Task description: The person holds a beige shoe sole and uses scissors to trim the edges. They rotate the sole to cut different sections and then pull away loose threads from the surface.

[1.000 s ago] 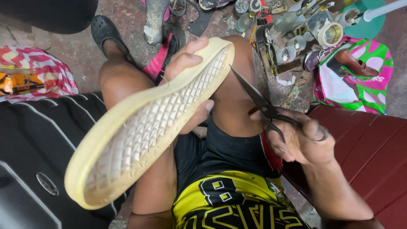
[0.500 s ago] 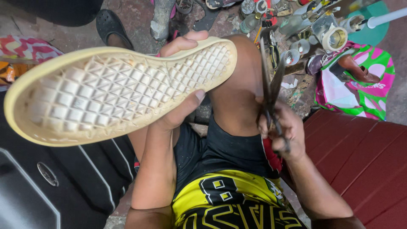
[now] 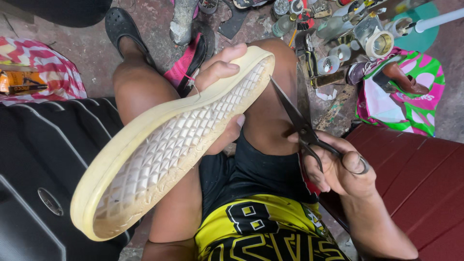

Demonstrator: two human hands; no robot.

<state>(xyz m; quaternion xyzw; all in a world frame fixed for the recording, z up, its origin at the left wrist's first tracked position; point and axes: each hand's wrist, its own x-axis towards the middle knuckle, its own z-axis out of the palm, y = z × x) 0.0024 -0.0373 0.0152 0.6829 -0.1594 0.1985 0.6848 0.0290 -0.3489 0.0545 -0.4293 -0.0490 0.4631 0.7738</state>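
Note:
My left hand (image 3: 220, 77) grips a long cream rubber shoe sole (image 3: 164, 145) near its toe end, thumb underneath and fingers over the upper rim. The sole's diamond-patterned tread faces me and its heel end points down to the lower left. My right hand (image 3: 338, 166) holds dark metal scissors (image 3: 302, 128) by the handles, fingers through the loops. The blades are closed and point up-left, with the tip close to the sole's toe edge, just short of touching. Both hands are above my bare knees and black shorts.
A black clog (image 3: 121, 26) is on my foot on the concrete floor. Glue tins, jars and tools (image 3: 338, 38) clutter the upper right beside a green-pink bag (image 3: 411, 101) with a brown shoe (image 3: 403, 79). A black bag (image 3: 43, 159) lies left, a red bench (image 3: 420, 183) right.
The sole has swung from lying nearly level back to a steep diagonal, heel end down-left. My right hand has moved outward to the right, tilting the scissors toward the sole's toe edge.

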